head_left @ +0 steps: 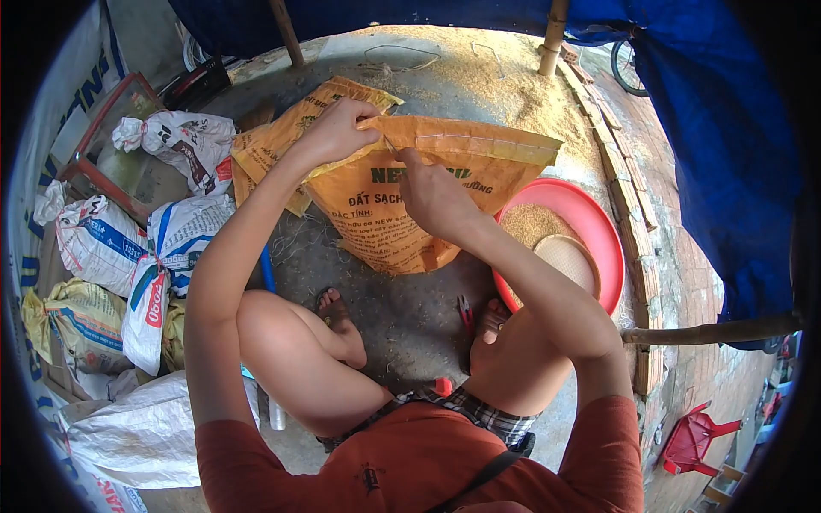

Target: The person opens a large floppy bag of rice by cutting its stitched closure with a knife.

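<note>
An orange printed sack (376, 227) hangs in front of me, its yellowish top hem running across with a line of pale stitching. My left hand (342, 132) is closed on the left end of that hem, thumb and fingers pinching it. Just to the right, my right hand (438, 198) is closed against the sack's front, below the seam. A small, thin item shows at its fingertips beside the stitching; I cannot tell what it is. Behind my left hand lies more orange sacking (312, 111), partly hidden by the hand and forearm.
A red round tray (609, 248) at right holds grain and a woven sieve (569, 265). Red-handled pliers (465, 315) lie on the floor by my foot. Stuffed white sacks (103, 244) crowd the left. Grain (513, 94) is spread beyond, beside a brick edge (629, 171).
</note>
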Action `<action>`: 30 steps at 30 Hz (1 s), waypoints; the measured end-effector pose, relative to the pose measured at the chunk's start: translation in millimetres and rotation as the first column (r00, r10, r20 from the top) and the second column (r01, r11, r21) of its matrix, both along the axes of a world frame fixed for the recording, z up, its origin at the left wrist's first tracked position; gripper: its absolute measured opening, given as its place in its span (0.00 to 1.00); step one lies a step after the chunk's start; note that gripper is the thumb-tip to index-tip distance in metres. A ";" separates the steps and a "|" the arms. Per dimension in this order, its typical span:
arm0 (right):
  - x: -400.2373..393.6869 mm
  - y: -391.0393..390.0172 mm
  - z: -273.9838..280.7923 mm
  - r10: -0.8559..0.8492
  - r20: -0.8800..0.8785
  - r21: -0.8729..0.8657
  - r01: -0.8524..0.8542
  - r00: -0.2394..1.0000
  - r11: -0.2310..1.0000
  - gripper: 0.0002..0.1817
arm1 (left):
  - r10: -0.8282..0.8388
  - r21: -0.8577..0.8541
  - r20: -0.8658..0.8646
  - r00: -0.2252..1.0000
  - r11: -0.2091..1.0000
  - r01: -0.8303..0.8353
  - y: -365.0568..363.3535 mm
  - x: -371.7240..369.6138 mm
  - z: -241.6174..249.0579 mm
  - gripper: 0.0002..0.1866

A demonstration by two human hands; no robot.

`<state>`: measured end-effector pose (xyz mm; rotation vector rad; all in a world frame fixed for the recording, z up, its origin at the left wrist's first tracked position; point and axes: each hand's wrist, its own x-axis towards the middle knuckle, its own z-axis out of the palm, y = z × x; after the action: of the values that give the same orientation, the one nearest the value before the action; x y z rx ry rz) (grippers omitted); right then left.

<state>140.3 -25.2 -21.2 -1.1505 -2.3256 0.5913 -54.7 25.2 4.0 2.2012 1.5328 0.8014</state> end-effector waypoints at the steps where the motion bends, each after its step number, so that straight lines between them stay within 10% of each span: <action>1: 0.0 0.4 -0.6 0.004 -0.015 0.001 -0.004 1.000 1.000 0.17 | -0.002 -0.005 0.020 1.000 1.000 0.002 1.2 -0.2 -2.4 0.14; 5: -0.3 3.3 -1.2 0.018 -0.041 -0.010 -0.019 0.999 1.000 0.17 | 0.003 0.004 0.025 1.000 1.000 -0.003 3.3 0.2 -7.1 0.14; 7: 0.6 -4.4 20.1 -0.020 -0.113 -0.360 -0.022 0.993 0.933 0.18 | 0.019 -0.030 0.050 0.999 0.999 -0.018 2.0 2.1 -6.2 0.14; 14: 2.3 -2.8 34.8 -0.066 -0.187 -0.609 -0.063 0.980 0.791 0.19 | 0.038 -0.065 0.062 0.997 0.997 -0.034 5.6 2.6 -11.1 0.14; 22: 12.4 20.3 20.2 -0.319 -0.609 -0.793 -0.564 0.726 0.231 0.14 | 0.054 -0.187 0.049 0.997 0.981 -0.044 3.2 3.2 0.6 0.12; 26: 7.4 0.8 32.8 -0.203 -0.416 -0.813 -0.263 0.887 0.519 0.14 | 0.046 -0.199 0.091 0.995 0.980 -0.027 7.4 1.8 -4.3 0.12; 30: 0.5 5.5 6.8 -0.017 -0.204 -0.478 -0.085 0.979 0.875 0.18 | 0.069 -0.251 0.091 0.994 0.967 -0.044 9.8 0.8 -5.9 0.19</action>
<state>140.8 -19.7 -14.3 -1.1892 -2.0795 1.3000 -53.9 35.0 -1.9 1.9179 1.5607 0.6818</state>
